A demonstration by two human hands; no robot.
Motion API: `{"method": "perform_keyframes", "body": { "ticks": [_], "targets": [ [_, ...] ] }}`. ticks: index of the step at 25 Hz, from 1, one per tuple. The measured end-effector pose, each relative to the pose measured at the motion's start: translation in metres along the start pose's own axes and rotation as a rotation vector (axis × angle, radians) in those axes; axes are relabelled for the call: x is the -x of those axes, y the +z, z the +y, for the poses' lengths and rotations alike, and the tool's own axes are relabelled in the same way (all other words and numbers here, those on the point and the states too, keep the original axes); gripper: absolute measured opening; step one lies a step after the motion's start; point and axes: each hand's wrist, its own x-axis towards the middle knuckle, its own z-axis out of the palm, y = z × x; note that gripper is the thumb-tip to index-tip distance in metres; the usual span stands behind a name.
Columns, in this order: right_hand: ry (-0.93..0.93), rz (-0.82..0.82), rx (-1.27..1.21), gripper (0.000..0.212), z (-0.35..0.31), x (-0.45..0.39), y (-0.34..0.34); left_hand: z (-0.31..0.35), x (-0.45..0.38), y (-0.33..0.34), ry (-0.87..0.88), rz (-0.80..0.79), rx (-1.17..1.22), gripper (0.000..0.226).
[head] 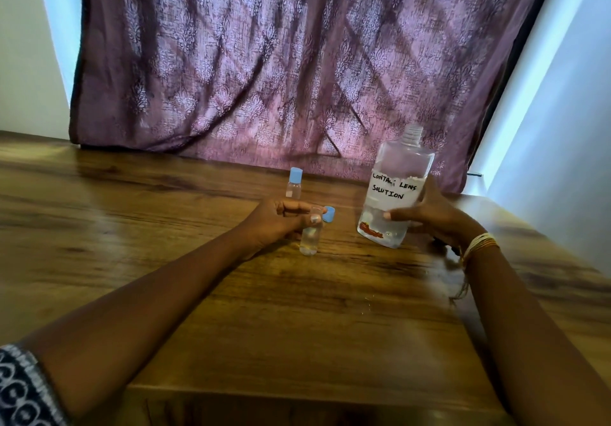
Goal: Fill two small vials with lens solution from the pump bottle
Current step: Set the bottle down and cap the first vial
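Observation:
My left hand [277, 219] grips a small clear vial [310, 235] that stands uncapped on the wooden table [231, 310], with clear liquid inside. Its blue cap [329, 214] lies just behind it. A second vial [294, 185], closed with a blue cap, stands further back. My right hand [433, 215] holds the large clear bottle [395, 191] labelled "Contact Lens Solution", slightly tilted. The bottle's threaded neck is bare, with no pump on it.
A purple patterned curtain [297, 62] hangs behind the table's far edge. White walls stand at both sides. Bangles [479, 243] circle my right wrist. The table's front edge runs low across the view.

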Motion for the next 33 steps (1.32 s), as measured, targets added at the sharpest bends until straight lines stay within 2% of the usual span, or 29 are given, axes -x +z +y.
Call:
{"method": "perform_keyframes", "body": {
  "ticks": [2, 3, 7, 10, 13, 15, 17, 18, 20, 21, 23, 24, 26, 29, 31, 33],
  "targets": [
    [0.018, 0.019, 0.066, 0.085, 0.008, -0.002, -0.002, 0.000, 0.000, 0.000, -0.002, -0.002, 0.006, 0.027],
    [0.002, 0.041, 0.071, 0.089, 0.012, -0.003, 0.000, 0.000, -0.001, 0.000, 0.000, -0.005, 0.007, 0.028],
    [-0.029, 0.180, 0.013, 0.067, 0.017, -0.008, 0.014, -0.002, -0.002, -0.001, 0.020, -0.017, 0.003, 0.033],
    [-0.027, 0.186, 0.015, 0.066, 0.011, -0.006, 0.021, -0.002, -0.001, -0.001, 0.014, -0.014, 0.006, 0.041],
    [0.156, 0.121, 0.160, 0.061, -0.004, -0.001, 0.013, -0.002, -0.001, -0.001, 0.027, -0.023, -0.004, 0.030],
    [0.385, -0.014, 0.323, 0.049, -0.018, 0.006, 0.007, -0.003, -0.002, -0.002, 0.030, -0.018, -0.009, 0.035],
    [0.467, -0.152, 0.362, 0.029, -0.031, 0.012, 0.020, -0.003, -0.002, -0.002, 0.029, -0.016, -0.011, 0.036],
    [0.382, -0.160, 0.413, 0.021, -0.033, 0.012, 0.034, -0.004, -0.002, -0.002, 0.030, -0.017, -0.013, 0.034],
    [0.009, -0.064, 0.668, 0.015, -0.026, 0.005, 0.066, -0.005, -0.003, -0.002, 0.031, -0.015, -0.012, 0.032],
    [-0.174, -0.014, 0.797, 0.023, -0.020, 0.002, 0.081, -0.005, -0.003, -0.002, 0.029, -0.014, -0.006, 0.033],
    [-0.362, -0.028, 0.990, 0.046, -0.005, -0.006, 0.099, -0.005, -0.004, -0.003, 0.017, -0.009, 0.006, 0.041],
    [-0.389, -0.077, 1.040, 0.050, 0.002, -0.008, 0.102, -0.006, -0.004, -0.004, 0.017, -0.010, 0.011, 0.045],
    [-0.375, -0.183, 0.990, 0.042, 0.011, -0.008, 0.105, -0.006, -0.004, -0.003, 0.016, -0.017, 0.023, 0.049],
    [-0.351, -0.140, 0.944, 0.023, 0.007, -0.007, 0.105, -0.007, -0.005, -0.003, 0.008, -0.023, 0.040, 0.045],
    [-0.296, -0.155, 0.937, 0.018, 0.000, -0.008, 0.100, -0.008, -0.006, -0.003, 0.008, -0.017, 0.058, 0.042],
    [-0.223, -0.174, 0.758, 0.017, -0.008, -0.007, 0.092, -0.008, -0.006, -0.002, 0.016, -0.015, 0.047, 0.043]
  ]
}}
